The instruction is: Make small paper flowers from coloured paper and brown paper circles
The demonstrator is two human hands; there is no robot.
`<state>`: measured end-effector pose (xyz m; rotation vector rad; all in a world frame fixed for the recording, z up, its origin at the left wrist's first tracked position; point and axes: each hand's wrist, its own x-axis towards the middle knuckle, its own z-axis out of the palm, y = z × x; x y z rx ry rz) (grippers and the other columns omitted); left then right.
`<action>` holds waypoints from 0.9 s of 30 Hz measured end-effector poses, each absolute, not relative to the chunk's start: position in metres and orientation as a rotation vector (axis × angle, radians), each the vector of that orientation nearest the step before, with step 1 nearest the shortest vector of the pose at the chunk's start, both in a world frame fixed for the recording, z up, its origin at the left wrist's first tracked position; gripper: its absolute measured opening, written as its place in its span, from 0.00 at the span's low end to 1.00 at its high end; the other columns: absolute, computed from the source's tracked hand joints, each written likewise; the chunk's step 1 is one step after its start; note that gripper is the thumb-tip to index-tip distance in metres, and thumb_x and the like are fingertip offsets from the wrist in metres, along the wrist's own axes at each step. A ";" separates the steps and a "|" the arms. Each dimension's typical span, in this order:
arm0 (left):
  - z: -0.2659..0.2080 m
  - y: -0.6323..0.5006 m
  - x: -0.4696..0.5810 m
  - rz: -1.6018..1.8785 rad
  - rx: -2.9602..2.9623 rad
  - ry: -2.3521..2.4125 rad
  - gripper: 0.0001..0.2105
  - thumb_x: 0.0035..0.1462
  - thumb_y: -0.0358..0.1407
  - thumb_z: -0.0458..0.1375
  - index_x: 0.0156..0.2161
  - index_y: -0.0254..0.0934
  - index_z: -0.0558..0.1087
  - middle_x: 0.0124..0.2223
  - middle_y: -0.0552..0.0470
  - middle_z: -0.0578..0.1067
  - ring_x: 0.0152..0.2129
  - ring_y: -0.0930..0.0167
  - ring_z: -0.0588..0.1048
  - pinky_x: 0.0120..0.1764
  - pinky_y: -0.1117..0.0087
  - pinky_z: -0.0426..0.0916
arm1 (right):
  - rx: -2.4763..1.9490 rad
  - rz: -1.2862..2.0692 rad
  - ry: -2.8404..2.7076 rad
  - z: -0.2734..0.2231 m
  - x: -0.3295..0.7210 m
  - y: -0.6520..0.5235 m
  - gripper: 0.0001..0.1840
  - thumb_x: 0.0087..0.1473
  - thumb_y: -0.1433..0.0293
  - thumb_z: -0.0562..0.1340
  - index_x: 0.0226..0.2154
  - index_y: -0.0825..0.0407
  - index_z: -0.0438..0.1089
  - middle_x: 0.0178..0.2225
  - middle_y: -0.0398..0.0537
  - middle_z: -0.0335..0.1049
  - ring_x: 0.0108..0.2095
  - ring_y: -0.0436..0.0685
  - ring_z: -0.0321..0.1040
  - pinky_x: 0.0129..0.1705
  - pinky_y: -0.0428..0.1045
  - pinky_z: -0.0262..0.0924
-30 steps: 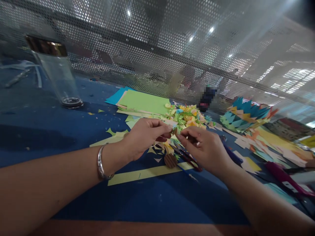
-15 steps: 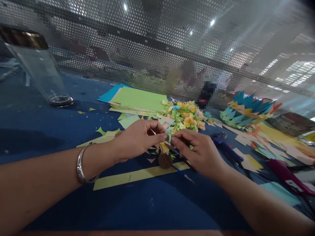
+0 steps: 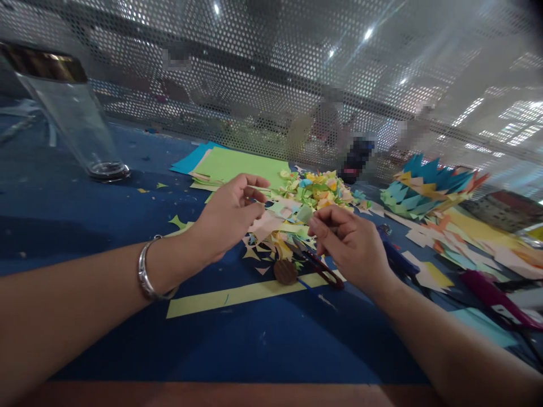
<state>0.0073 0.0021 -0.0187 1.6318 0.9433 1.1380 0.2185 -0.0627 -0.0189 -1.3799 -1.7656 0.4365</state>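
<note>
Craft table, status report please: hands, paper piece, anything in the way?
Left hand open, fingers apart. Right hand pinching small pale-green paper piece. Scissors below, amid paper scraps, possibly in the way.

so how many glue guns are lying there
2: a blue glue gun just to the right of the right hand, which may cover part of it, and a magenta glue gun near the right edge. Others could be hidden.
</note>
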 end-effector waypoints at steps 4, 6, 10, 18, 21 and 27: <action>-0.020 0.006 0.004 1.288 1.818 0.933 0.21 0.55 0.29 0.59 0.55 0.38 0.66 0.49 0.47 0.71 0.35 0.74 0.73 0.40 0.71 0.71 | -1.372 0.453 -1.765 -0.020 0.218 -0.061 0.13 0.63 0.60 0.60 0.32 0.52 0.66 0.21 0.38 0.64 0.19 0.47 0.65 0.24 0.45 0.58; -0.019 0.003 0.005 1.293 1.895 0.901 0.22 0.56 0.29 0.59 0.56 0.38 0.66 0.51 0.47 0.71 0.38 0.73 0.74 0.43 0.69 0.71 | -1.368 0.449 -1.769 -0.021 0.218 -0.062 0.14 0.63 0.59 0.60 0.32 0.51 0.66 0.21 0.38 0.63 0.19 0.48 0.65 0.24 0.45 0.58; -0.017 0.002 0.005 1.329 1.935 0.925 0.22 0.55 0.27 0.58 0.55 0.41 0.66 0.48 0.49 0.72 0.28 0.76 0.72 0.33 0.71 0.71 | -1.386 0.443 -1.832 -0.022 0.217 -0.064 0.14 0.65 0.59 0.58 0.32 0.51 0.65 0.20 0.38 0.62 0.19 0.48 0.62 0.24 0.45 0.55; -0.016 0.031 -0.009 1.601 2.088 0.961 0.23 0.50 0.20 0.55 0.51 0.41 0.70 0.45 0.49 0.73 0.33 0.73 0.74 0.34 0.71 0.69 | -1.202 0.440 -2.263 -0.024 0.202 -0.073 0.08 0.63 0.71 0.58 0.30 0.52 0.67 0.28 0.42 0.67 0.28 0.48 0.62 0.31 0.45 0.54; -0.015 0.033 -0.010 1.564 2.106 1.012 0.19 0.53 0.22 0.55 0.49 0.39 0.71 0.43 0.49 0.73 0.32 0.73 0.73 0.32 0.72 0.68 | -1.167 0.515 -2.308 -0.026 0.196 -0.075 0.09 0.64 0.70 0.58 0.31 0.52 0.68 0.29 0.42 0.68 0.30 0.49 0.63 0.33 0.45 0.56; -0.017 0.032 -0.015 1.236 2.285 0.987 0.19 0.55 0.25 0.54 0.52 0.38 0.69 0.43 0.49 0.74 0.23 0.77 0.69 0.28 0.72 0.65 | -1.106 0.524 -2.349 -0.032 0.193 -0.074 0.11 0.65 0.65 0.59 0.34 0.52 0.73 0.29 0.43 0.69 0.31 0.49 0.65 0.34 0.45 0.56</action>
